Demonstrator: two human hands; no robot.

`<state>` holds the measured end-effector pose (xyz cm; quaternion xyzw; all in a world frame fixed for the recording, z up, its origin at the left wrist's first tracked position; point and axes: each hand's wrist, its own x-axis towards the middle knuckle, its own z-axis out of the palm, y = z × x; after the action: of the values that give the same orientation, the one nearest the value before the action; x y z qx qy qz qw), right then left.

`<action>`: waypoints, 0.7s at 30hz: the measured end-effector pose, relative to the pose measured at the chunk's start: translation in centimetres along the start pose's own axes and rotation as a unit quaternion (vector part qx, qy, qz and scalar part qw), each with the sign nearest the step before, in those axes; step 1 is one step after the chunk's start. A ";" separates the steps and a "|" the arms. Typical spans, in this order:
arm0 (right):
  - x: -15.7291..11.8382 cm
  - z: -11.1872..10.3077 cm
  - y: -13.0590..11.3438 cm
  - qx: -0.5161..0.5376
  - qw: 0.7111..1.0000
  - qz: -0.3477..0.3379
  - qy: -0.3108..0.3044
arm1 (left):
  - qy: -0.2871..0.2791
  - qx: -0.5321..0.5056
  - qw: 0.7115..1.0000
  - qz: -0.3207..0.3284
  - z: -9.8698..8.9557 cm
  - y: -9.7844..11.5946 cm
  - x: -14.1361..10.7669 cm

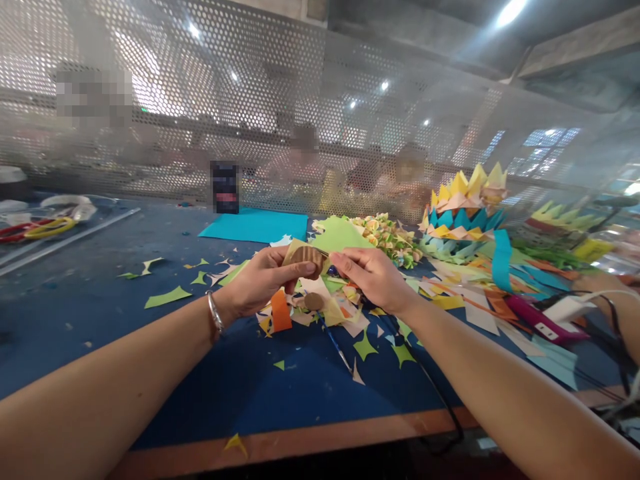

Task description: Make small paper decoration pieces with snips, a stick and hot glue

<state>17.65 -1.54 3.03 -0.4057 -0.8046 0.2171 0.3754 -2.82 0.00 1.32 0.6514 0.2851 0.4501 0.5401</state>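
Note:
Over the middle of the table, my left hand [257, 280], with a silver bangle at its wrist, grips a brown rounded cardboard piece [306, 259] against a sheet of pale yellow paper. My right hand [367, 273] is closed in a pinch at the right edge of that piece; a thin dark thing shows by its fingertips, too small to name. Beneath both hands lie paper scraps, a brown disc [314, 301] and an orange paper strip [281, 311]. A thin blue stick [340, 350] rests on the table below them.
Turquoise paper [255, 225] and a dark phone-like object [225, 188] stand near the perforated screen [280, 100]. Folded paper crowns [465, 207] are stacked at right, by a magenta power strip [545, 320] and cables. Yellow-handled scissors [50, 228] lie left. Another person's arm [610, 300] shows at right.

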 end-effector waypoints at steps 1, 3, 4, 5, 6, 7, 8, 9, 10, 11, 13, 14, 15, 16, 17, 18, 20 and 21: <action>0.0 0.0 0.0 0.001 1.000 -0.002 -0.002 | -0.002 0.001 1.000 0.001 0.0 0.0 0.0; 0.0 0.0 0.1 0.001 1.000 -0.003 -0.005 | -0.004 0.004 1.000 0.000 0.0 0.0 0.0; 0.0 0.0 0.1 -0.001 1.000 -0.002 -0.005 | -0.005 0.005 1.000 -0.003 -0.1 0.0 0.0; 0.0 0.0 0.1 -0.003 1.000 -0.001 -0.005 | -0.006 0.007 1.000 -0.006 -0.1 0.0 0.1; 0.0 0.0 0.2 -0.006 1.000 0.001 -0.005 | -0.007 0.009 1.000 -0.009 -0.1 0.0 0.1; 0.0 0.0 0.2 -0.010 1.000 0.000 -0.005 | -0.010 0.010 1.000 -0.012 -0.1 0.0 0.1; 0.0 0.0 0.2 -0.015 1.000 -0.002 -0.005 | -0.014 0.011 1.000 -0.015 -0.1 0.0 0.1; 0.0 0.0 0.2 -0.021 1.000 -0.006 -0.005 | -0.020 0.012 1.000 -0.018 -0.1 0.0 0.1; 0.0 0.0 0.3 -0.027 1.000 -0.010 -0.004 | -0.027 0.013 0.999 -0.020 -0.1 0.0 0.1; 0.0 0.1 0.3 -0.033 0.999 -0.014 -0.003 | -0.033 0.013 0.999 -0.022 -0.1 0.0 0.1; 0.0 0.1 0.4 -0.039 0.999 -0.021 -0.001 | -0.042 0.014 0.999 -0.023 -0.1 0.1 0.1; 0.0 0.1 0.4 -0.039 0.999 -0.022 -0.002 | -0.043 0.014 0.999 -0.021 -0.1 0.1 0.1; 0.0 0.1 0.5 -0.038 0.999 -0.023 -0.002 | -0.046 0.014 0.999 -0.020 -0.2 0.1 0.1; 0.0 0.1 0.5 -0.037 0.999 -0.021 -0.004 | -0.049 0.015 0.998 -0.020 -0.2 0.1 0.1; 0.0 0.1 0.5 -0.036 0.999 -0.018 -0.006 | -0.052 0.017 0.998 -0.021 -0.2 0.1 0.1; 0.0 0.1 0.6 -0.036 0.999 -0.016 -0.008 | -0.054 0.019 0.998 -0.022 -0.3 0.1 0.1; 0.0 0.0 0.6 -0.036 0.999 -0.013 -0.012 | -0.052 0.024 0.998 -0.024 -0.3 0.1 0.1; 0.0 0.0 0.6 -0.035 0.999 -0.014 -0.013 | -0.049 0.026 0.998 -0.025 -0.3 0.2 0.1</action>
<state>17.90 -1.18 2.67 -0.4041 -0.8222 0.1891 0.3534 -3.08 0.13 1.50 0.6792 0.2864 0.3965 0.5473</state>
